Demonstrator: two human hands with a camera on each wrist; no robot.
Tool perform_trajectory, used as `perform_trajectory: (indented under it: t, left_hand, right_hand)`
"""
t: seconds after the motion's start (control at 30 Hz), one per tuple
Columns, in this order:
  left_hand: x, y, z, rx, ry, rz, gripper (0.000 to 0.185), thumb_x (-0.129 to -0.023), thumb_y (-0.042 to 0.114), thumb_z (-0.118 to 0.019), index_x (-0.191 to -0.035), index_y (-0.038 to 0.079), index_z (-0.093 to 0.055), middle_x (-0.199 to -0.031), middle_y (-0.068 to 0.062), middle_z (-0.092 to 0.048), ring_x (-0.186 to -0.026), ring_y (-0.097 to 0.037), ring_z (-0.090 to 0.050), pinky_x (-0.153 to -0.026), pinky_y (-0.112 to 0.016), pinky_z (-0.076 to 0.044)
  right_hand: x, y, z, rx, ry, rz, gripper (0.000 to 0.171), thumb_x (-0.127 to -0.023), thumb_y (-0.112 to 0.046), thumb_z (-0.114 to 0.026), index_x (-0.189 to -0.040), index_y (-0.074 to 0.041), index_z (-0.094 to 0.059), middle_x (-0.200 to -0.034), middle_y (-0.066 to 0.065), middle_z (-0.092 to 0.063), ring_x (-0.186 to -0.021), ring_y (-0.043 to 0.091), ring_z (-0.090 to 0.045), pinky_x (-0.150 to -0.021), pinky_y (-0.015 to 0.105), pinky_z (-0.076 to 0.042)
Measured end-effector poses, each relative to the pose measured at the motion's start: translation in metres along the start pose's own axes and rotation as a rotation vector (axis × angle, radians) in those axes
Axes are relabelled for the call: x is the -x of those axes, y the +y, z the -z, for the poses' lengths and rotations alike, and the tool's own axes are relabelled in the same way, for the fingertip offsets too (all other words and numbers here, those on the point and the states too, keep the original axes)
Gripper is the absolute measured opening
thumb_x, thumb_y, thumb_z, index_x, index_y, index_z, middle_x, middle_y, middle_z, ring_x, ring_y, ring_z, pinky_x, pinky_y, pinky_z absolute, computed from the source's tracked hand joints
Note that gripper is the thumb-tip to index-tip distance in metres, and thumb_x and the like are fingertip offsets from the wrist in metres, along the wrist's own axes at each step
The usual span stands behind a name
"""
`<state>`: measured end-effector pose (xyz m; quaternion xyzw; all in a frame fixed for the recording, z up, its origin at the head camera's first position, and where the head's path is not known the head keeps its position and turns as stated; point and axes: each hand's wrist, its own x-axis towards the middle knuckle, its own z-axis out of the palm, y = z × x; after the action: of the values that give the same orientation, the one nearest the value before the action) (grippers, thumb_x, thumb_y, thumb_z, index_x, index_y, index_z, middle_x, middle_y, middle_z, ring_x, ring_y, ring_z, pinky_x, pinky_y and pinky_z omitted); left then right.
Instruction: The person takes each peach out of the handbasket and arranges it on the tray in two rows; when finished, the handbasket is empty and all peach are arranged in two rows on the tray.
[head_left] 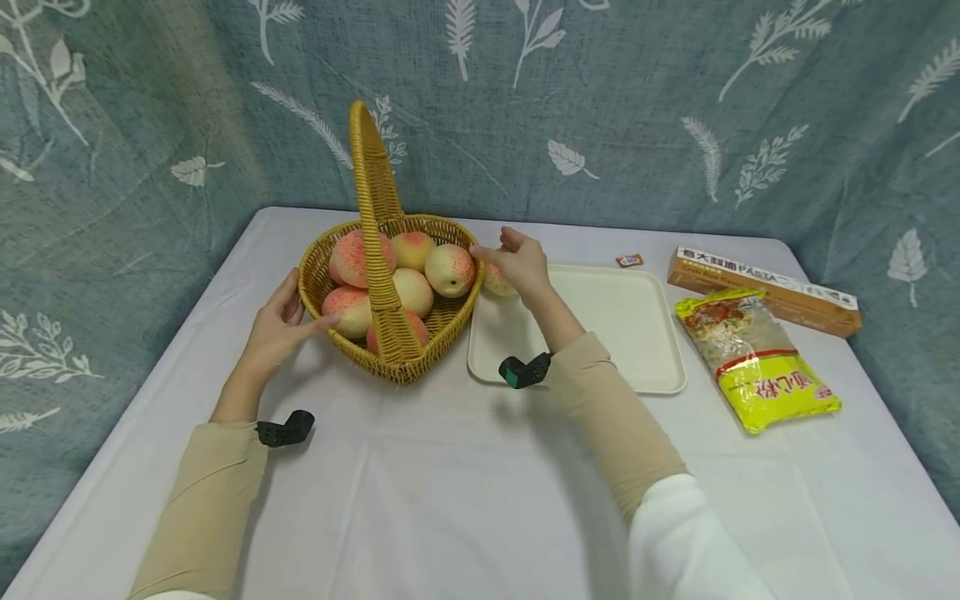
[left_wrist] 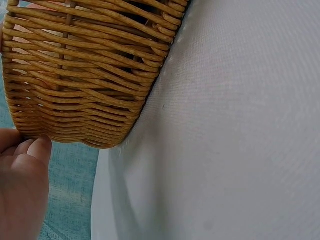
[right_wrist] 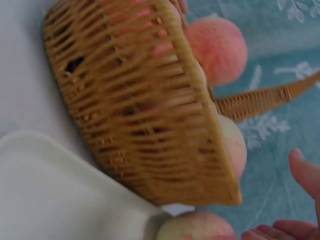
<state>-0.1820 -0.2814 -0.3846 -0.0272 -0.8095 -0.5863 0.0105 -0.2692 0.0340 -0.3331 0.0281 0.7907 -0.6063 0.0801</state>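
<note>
A golden wicker basket with a tall arched handle stands at the left, holding several peaches. My left hand grips its left side, thumb at the front rim; in the left wrist view, fingertips touch the outer weave. My right hand hovers by the basket's right rim with thumb and fingers spread, holding nothing. Just below it, one peach lies at the back left corner of a cream tray, partly hidden by the hand. The right wrist view shows that peach beside the basket.
Right of the tray lie a yellow bag of pasta and a long brown pasta box. Behind the tray is a small orange packet. A patterned blue-green curtain hangs behind the white-covered table.
</note>
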Motion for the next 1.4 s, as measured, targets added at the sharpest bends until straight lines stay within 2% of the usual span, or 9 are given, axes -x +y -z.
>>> perform_trajectory:
  t: [0.23, 0.47, 0.67, 0.8, 0.97, 1.03, 1.2, 1.4]
  left_hand:
    - [-0.005, -0.020, 0.004, 0.008, -0.004, -0.045, 0.089, -0.080, 0.021, -0.066, -0.142, 0.019, -0.002, -0.147, -0.001, 0.000, -0.132, -0.010, -0.009, -0.104, -0.015, -0.018]
    - [-0.001, -0.011, 0.001, 0.011, 0.005, -0.033, 0.089, -0.080, 0.020, -0.065, -0.142, 0.017, -0.002, -0.147, -0.003, -0.001, -0.132, -0.011, -0.009, -0.104, -0.015, -0.019]
    - [0.006, 0.004, -0.003, 0.016, 0.004, 0.012, 0.091, -0.080, 0.018, -0.066, -0.142, 0.011, 0.000, -0.147, -0.007, 0.001, -0.132, -0.014, -0.008, -0.105, -0.017, -0.018]
    - [0.008, 0.006, -0.005, 0.010, 0.005, 0.020, 0.091, -0.080, 0.016, -0.066, -0.143, 0.011, -0.001, -0.147, -0.005, -0.001, -0.132, -0.013, -0.009, -0.105, -0.018, -0.018]
    - [0.008, 0.005, -0.006, 0.010, 0.008, 0.000, 0.090, -0.080, 0.016, -0.066, -0.143, 0.012, -0.002, -0.147, -0.006, -0.002, -0.132, -0.014, -0.009, -0.105, -0.018, -0.018]
    - [0.008, 0.005, -0.006, 0.018, 0.009, -0.004, 0.090, -0.080, 0.016, -0.066, -0.143, 0.011, -0.002, -0.147, -0.006, -0.002, -0.132, -0.014, -0.009, -0.105, -0.018, -0.019]
    - [0.008, 0.004, -0.007, 0.032, 0.019, -0.011, 0.090, -0.079, 0.016, -0.067, -0.143, 0.011, -0.004, -0.147, -0.007, -0.004, -0.132, -0.014, -0.011, -0.104, -0.017, -0.020]
    - [0.009, 0.003, -0.007, 0.038, 0.017, -0.041, 0.089, -0.080, 0.016, -0.066, -0.143, 0.012, -0.004, -0.147, -0.007, -0.004, -0.132, -0.014, -0.010, -0.104, -0.017, -0.020]
  right_hand:
    - [0.007, -0.008, -0.019, 0.121, -0.074, 0.098, 0.072, -0.075, -0.033, -0.069, -0.136, -0.011, -0.036, -0.135, 0.002, -0.039, -0.120, 0.015, -0.040, -0.094, 0.021, -0.040]
    - [0.003, -0.010, -0.028, 0.250, -0.205, 0.198, 0.075, -0.076, -0.032, -0.069, -0.137, -0.007, -0.032, -0.131, 0.009, -0.044, -0.113, 0.019, -0.046, -0.088, 0.026, -0.045]
    - [-0.002, -0.010, -0.038, 0.465, -0.135, 0.218, 0.075, -0.074, -0.037, -0.070, -0.133, -0.004, -0.039, -0.124, 0.010, -0.051, -0.109, 0.020, -0.049, -0.086, 0.028, -0.046]
    - [-0.002, -0.014, -0.047, 0.632, -0.086, 0.200, 0.072, -0.073, -0.038, -0.070, -0.129, -0.002, -0.044, -0.119, 0.011, -0.054, -0.108, 0.024, -0.049, -0.086, 0.029, -0.046]
    - [-0.001, -0.019, -0.056, 0.839, -0.113, 0.160, 0.054, -0.078, -0.035, -0.065, -0.118, -0.002, -0.052, -0.107, 0.011, -0.057, -0.093, 0.023, -0.054, -0.076, 0.030, -0.049]
    - [0.000, -0.020, -0.060, 0.919, -0.129, 0.151, 0.052, -0.079, -0.035, -0.062, -0.117, -0.001, -0.050, -0.109, 0.011, -0.055, -0.094, 0.023, -0.053, -0.076, 0.030, -0.049]
    - [0.000, -0.019, -0.067, 0.978, -0.126, 0.141, 0.062, -0.078, -0.039, -0.064, -0.123, 0.000, -0.045, -0.116, 0.013, -0.051, -0.103, 0.024, -0.050, -0.083, 0.031, -0.047]
    - [-0.001, -0.017, -0.068, 0.994, -0.103, 0.168, 0.056, -0.077, -0.040, -0.065, -0.116, -0.003, -0.052, -0.110, 0.010, -0.054, -0.099, 0.023, -0.052, -0.081, 0.032, -0.048]
